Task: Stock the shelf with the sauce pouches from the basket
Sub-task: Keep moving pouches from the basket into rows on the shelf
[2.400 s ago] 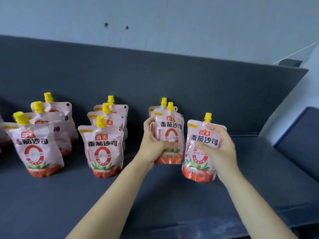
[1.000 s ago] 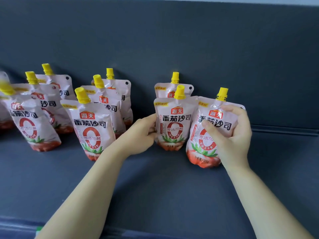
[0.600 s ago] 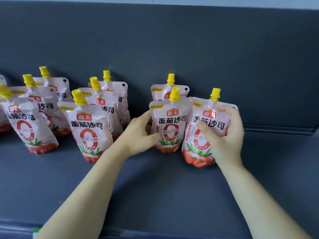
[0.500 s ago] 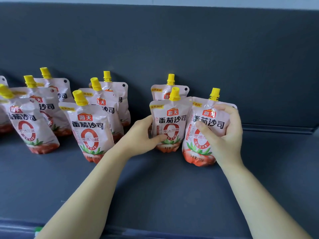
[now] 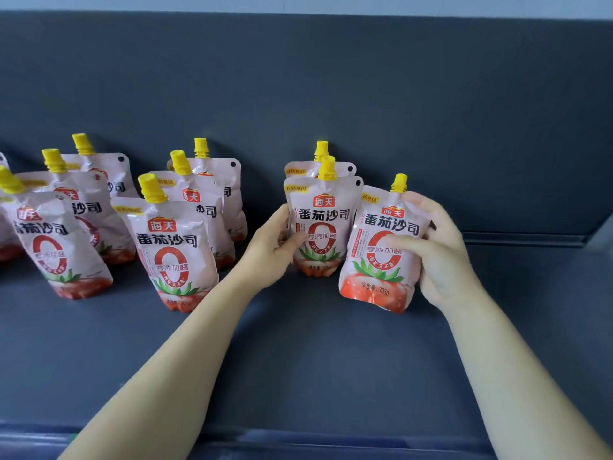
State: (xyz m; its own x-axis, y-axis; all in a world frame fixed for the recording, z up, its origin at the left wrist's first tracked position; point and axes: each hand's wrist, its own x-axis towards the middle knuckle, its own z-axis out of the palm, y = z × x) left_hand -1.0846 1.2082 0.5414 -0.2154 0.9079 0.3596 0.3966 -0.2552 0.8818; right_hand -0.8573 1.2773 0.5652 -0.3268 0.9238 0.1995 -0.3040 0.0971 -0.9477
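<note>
**Third row going in, basket unseen**

The left hand (image 5: 272, 247) is gripping the edge of a standing tomato sauce pouch (image 5: 320, 227), just ahead of a rear pouch (image 5: 345, 170). The right hand (image 5: 441, 257) is clasping another pouch (image 5: 381, 254) just beside them, low over the dark shelf (image 5: 315, 360). Fuller rows (image 5: 172, 250) are standing to the left. The basket is not showing, so the remainder is unclear. Nothing seems to be obstructing placement.

Nine sauce pouches (image 5: 172, 254) on show, counted by yellow caps (image 5: 151, 189), plus a sliver of a tenth (image 5: 3, 234) at the left edge. Left hand (image 5: 272, 247), right hand (image 5: 441, 257): two. One shelf (image 5: 298, 360).
</note>
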